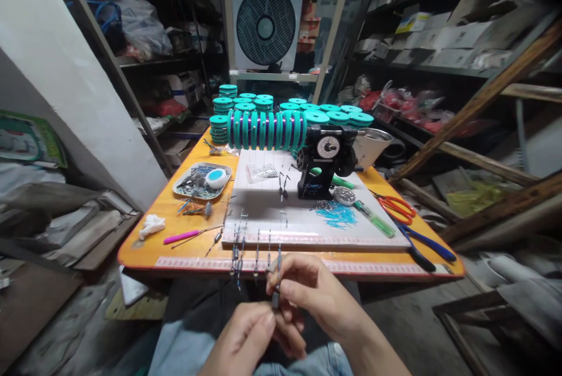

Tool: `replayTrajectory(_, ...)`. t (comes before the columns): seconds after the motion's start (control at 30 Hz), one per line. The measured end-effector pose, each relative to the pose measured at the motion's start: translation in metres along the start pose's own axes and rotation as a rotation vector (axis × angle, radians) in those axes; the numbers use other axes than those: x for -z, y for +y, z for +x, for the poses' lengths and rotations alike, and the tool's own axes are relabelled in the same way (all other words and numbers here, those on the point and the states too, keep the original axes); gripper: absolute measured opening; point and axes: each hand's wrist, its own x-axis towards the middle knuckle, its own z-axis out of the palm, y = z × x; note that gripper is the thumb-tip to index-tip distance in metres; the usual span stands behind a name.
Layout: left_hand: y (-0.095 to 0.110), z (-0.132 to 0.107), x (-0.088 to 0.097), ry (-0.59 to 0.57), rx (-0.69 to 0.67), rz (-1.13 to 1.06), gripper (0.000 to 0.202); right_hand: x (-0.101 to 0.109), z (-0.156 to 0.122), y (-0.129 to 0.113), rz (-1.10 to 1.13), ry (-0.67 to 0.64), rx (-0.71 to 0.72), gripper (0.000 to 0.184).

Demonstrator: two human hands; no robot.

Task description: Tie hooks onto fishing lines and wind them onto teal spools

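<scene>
Both hands are close together just past the table's near edge, working on a fishing rig [279,259] that hangs on a thin line. My right hand [314,291] is closed, with thumb and index finger pinching the rig just above a small dark cylindrical sinker [276,300]. Lower and to the left, my left hand [250,329] is closed in a pinch at the sinker's bottom end; its fingertips are partly hidden. Several similar rigs [257,256] dangle over the table edge to the left. Behind them, teal line spools [266,130] sit in a row on a black winding device [322,162].
On the orange table [144,247] are a tray [180,188] of small parts, a pink-handled hook tool [182,238], blue-handled pliers [432,244] and orange-handled scissors [397,206]. Blue sleeves [336,215] lie on a white board [285,229]. A fan [266,21] stands behind.
</scene>
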Motion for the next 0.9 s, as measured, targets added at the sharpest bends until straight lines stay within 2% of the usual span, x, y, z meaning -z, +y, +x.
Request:
replayTrajectory(0.1,0.013,0.007,0.006,0.181,-0.204,0.509,0.035,0.002,-0.002,-0.006,-0.109,0.008,-0.019,0.023)
replayTrajectory(0.17,0.020,0.018,0.007,0.355,-0.219,0.624,0.030,0.003,-0.004,-0.013,-0.246,0.067,-0.057,0.026)
replayTrajectory(0.23,0.026,0.035,0.006,0.426,-0.195,0.482,0.036,0.003,-0.007,-0.021,-0.454,0.119,-0.073,0.024)
replayTrajectory(0.33,0.034,0.066,0.004,0.275,-0.153,0.006,0.040,0.005,-0.011,-0.040,-0.892,0.114,-0.020,0.016)
replayTrajectory(0.4,0.037,0.085,0.004,0.195,-0.110,-0.174,0.040,0.010,-0.010,-0.056,-1.144,0.130,0.044,0.019)
replayTrajectory(0.43,0.037,0.092,0.005,0.168,-0.086,-0.211,0.039,0.013,-0.008,-0.064,-1.191,0.179,0.081,0.021)
replayTrajectory(0.47,0.037,0.097,0.006,0.149,-0.063,-0.225,0.038,0.015,-0.003,-0.073,-1.160,0.257,0.130,0.022)
replayTrajectory(0.53,0.037,0.104,0.008,0.123,-0.035,-0.221,0.036,0.020,0.010,-0.088,-0.902,0.386,0.213,0.024)
replayTrajectory(0.57,0.037,0.105,0.009,0.114,-0.031,-0.210,0.034,0.021,0.019,-0.094,-0.715,0.365,0.218,0.031)
replayTrajectory(0.63,0.037,0.106,0.009,0.100,-0.035,-0.171,0.031,0.022,0.037,-0.103,-0.389,0.189,0.109,0.039)
replayTrajectory(0.73,0.038,0.103,0.005,0.096,-0.038,-0.115,0.033,0.021,0.061,-0.109,-0.092,-0.087,-0.063,0.030)
replayTrajectory(0.8,0.038,0.100,0.001,0.100,-0.032,-0.091,0.033,0.019,0.071,-0.110,0.012,-0.117,-0.109,0.028)
replayTrajectory(0.9,0.038,0.095,-0.005,0.111,-0.028,-0.099,0.033,0.016,0.079,-0.111,0.057,0.013,-0.106,0.027)
